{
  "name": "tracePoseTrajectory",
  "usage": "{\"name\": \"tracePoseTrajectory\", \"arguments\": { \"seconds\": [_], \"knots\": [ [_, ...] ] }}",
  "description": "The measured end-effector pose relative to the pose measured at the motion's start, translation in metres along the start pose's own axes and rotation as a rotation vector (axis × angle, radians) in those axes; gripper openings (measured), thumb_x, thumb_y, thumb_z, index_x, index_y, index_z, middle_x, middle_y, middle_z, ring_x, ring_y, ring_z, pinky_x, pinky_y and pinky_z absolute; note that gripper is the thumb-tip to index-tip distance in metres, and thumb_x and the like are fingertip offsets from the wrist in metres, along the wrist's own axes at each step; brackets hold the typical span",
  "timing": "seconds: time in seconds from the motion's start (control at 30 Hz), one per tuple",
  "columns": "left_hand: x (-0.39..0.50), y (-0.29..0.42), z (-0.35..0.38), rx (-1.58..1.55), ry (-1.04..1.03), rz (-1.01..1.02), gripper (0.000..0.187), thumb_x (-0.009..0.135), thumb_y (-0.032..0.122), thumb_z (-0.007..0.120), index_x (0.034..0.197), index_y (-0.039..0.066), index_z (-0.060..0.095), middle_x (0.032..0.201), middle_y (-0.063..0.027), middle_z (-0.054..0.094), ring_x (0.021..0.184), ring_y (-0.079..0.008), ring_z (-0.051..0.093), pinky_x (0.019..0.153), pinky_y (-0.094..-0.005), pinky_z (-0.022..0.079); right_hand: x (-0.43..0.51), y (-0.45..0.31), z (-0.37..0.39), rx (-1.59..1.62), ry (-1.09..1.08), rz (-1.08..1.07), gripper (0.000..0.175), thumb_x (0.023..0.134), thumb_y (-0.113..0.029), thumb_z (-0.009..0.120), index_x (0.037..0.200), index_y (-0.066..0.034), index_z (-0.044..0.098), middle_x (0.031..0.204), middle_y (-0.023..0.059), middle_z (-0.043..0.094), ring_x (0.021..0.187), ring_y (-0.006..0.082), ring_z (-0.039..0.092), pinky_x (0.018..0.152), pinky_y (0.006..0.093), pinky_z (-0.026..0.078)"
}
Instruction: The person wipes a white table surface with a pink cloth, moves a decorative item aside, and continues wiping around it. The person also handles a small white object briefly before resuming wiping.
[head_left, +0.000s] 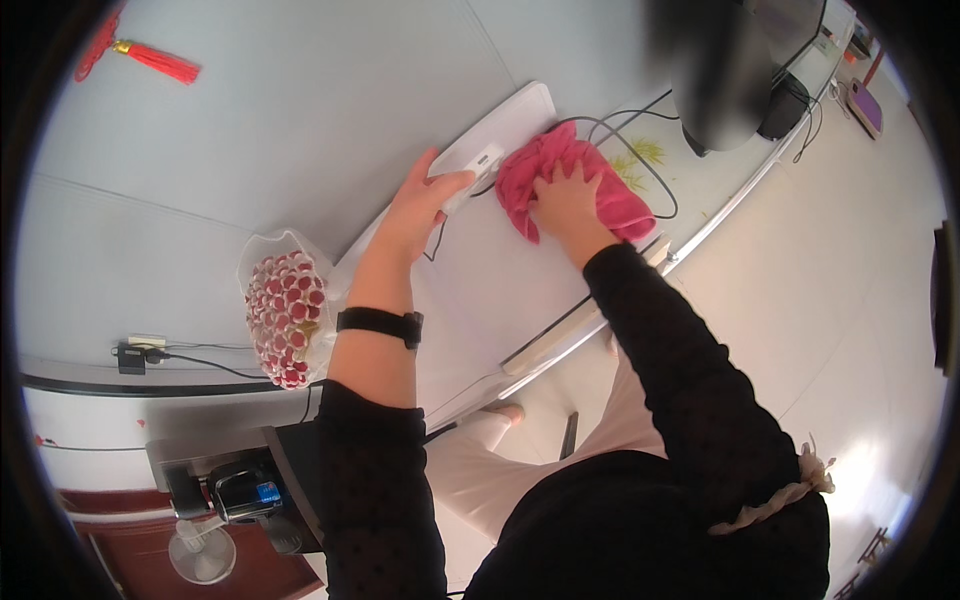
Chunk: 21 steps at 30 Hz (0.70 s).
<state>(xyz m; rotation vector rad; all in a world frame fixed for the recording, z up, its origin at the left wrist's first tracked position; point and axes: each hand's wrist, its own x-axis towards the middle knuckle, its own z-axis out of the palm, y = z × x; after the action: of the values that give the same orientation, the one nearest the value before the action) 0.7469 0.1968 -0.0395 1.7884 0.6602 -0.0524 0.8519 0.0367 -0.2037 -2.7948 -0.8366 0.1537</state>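
My left hand (424, 202) grips a small white plastic device (474, 176), perhaps a power strip or hub, with my thumb lying along its near side. A dark cable hangs by it. To the right, my right hand (568, 202) presses with spread fingers on a crumpled pink cloth (626, 206) lying on the white desk (480, 300). Dark cables (660, 180) loop out beside and behind the cloth. Behind both hands runs the raised white back edge (525, 112) of the desk. A black band is around my left wrist.
A wrapped bouquet of red and white flowers (285, 315) stands left of my left forearm. At the upper right are a monitor stand (724, 82) and a black object with cables (784, 105). A plug and adapter (133, 358) sit at a wall socket. A partly open drawer (555, 341) faces me.
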Motion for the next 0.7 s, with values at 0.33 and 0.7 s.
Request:
{"name": "tracePoseTrajectory", "arguments": {
  "seconds": [0.33, 0.7],
  "knots": [
    [0.011, -0.024, -0.019, 0.000, 0.081, -0.006, 0.122, 0.072, 0.044, 0.088, 0.168, 0.011, 0.020, 0.141, -0.0125, 0.057, 0.130, -0.0239, 0.051, 0.109, -0.0428, 0.038, -0.060, -0.106, 0.042, 0.121, -0.005, -0.434, 0.030, 0.093, -0.033, 0.066, 0.121, -0.0235, 0.074, 0.142, 0.0045, 0.061, 0.139, 0.0369, 0.048, 0.113, 0.0711, 0.032],
    [-0.001, -0.056, 0.032, 0.479, 0.127, 0.095, 0.120, 0.073, 0.045, 0.089, 0.167, 0.008, 0.024, 0.140, -0.0152, 0.056, 0.121, -0.0267, 0.059, 0.104, -0.0403, 0.048, -0.121, 0.047, 0.020, 0.213, 0.162, -0.642, 0.020, 0.086, -0.019, 0.067, 0.102, -0.0255, 0.076, 0.120, -0.0053, 0.070, 0.125, 0.0250, 0.060, 0.104, 0.0523, 0.046]
  ]
}}
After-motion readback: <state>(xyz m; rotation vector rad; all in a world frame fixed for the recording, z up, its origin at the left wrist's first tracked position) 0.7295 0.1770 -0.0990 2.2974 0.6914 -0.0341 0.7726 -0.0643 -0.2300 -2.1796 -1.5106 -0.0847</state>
